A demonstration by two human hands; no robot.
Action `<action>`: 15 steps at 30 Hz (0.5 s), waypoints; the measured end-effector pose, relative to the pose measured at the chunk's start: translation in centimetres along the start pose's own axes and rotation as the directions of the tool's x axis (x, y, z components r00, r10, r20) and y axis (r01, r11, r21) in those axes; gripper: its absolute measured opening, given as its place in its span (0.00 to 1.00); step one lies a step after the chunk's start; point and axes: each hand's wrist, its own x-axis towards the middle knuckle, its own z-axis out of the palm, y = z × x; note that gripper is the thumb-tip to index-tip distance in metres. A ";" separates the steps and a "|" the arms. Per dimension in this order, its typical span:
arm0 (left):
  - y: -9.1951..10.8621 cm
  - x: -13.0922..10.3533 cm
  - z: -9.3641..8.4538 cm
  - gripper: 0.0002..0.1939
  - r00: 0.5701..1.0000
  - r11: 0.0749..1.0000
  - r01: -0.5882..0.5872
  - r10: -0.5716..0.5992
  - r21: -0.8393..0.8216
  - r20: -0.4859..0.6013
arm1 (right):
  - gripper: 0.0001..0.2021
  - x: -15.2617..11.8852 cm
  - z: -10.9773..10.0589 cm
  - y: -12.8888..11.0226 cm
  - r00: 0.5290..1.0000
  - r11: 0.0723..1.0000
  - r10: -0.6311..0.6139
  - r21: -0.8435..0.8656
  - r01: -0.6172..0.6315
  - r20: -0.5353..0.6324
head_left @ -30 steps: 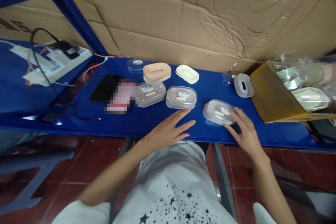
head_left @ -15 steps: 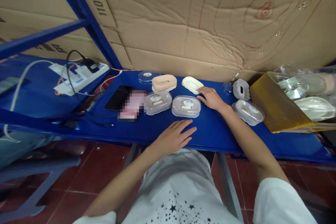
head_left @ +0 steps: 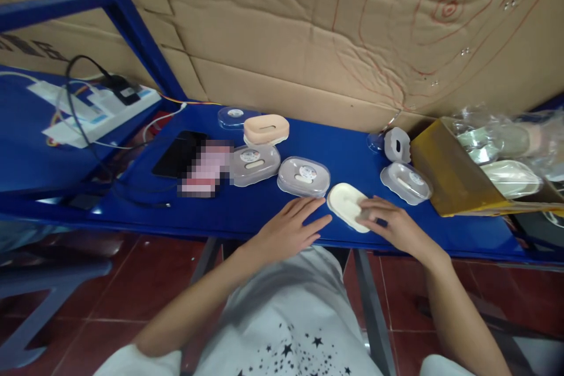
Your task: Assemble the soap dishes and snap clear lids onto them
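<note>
My right hand [head_left: 390, 224] grips the right end of a shallow cream oval dish [head_left: 346, 204], fingers and thumb pinched on its rim. The dish lies tilted near the front of the blue table. My left hand [head_left: 294, 226] rests at the table edge just left of it, fingers stretched out and holding nothing. Beyond that hand are two clear-lidded oval boxes, a nearer box [head_left: 304, 177] and a left box [head_left: 254, 165], each with a round sticker. Behind them stands a peach oval box [head_left: 267, 128] beside a loose clear lid [head_left: 235, 117].
On the right are a grey oval piece [head_left: 397, 145], another lidded box [head_left: 406, 183] and a carton [head_left: 440, 170] of plastic-wrapped items. A black phone [head_left: 178, 154], a blurred pink item [head_left: 206, 169], cables and a power strip [head_left: 74, 123] lie left. Cardboard [head_left: 282, 29] walls the back.
My right hand has drawn the cream dish from the back of the table toward the front edge. My left hand stays in nearly the same place. The view has shifted slightly.
</note>
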 end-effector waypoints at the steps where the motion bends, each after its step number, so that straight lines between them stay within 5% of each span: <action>1: 0.3 0.2 0.1 0.22 1.000 1.000 -0.017 0.017 -0.009 0.011 | 0.15 0.2 -0.1 -0.6 0.999 0.999 -0.030 0.029 0.029 0.020; 4: 1.0 0.8 0.5 0.18 0.997 0.998 -0.062 0.063 -0.026 0.041 | 0.13 2.5 -1.1 -0.7 0.999 0.999 -0.046 0.005 0.046 -0.026; 6: 1.3 0.9 0.6 0.14 0.996 0.998 -0.066 0.067 -0.017 0.060 | 0.17 5.2 -2.4 1.0 0.984 0.979 0.062 -0.182 -0.092 -0.164; 7: 1.3 0.8 0.6 0.12 0.996 0.998 -0.065 0.065 -0.010 0.067 | 0.18 6.7 -3.1 2.3 0.956 0.928 0.146 -0.298 -0.221 -0.255; 9: 1.2 0.3 0.4 0.12 0.995 0.998 -0.062 0.062 -0.003 0.079 | 0.21 9.6 -4.6 5.3 0.816 0.712 0.367 -0.430 -0.555 -0.446; 12: 1.0 -0.5 0.1 0.12 0.996 0.999 -0.041 0.044 -0.034 0.079 | 0.17 12.5 -6.8 8.8 0.621 0.480 0.608 -0.394 -0.784 -0.495; 15: 0.7 -1.0 0.1 0.10 0.998 0.996 -0.006 0.012 -0.089 0.061 | 0.11 12.4 -8.5 9.3 0.625 0.575 0.575 -0.282 -0.768 -0.528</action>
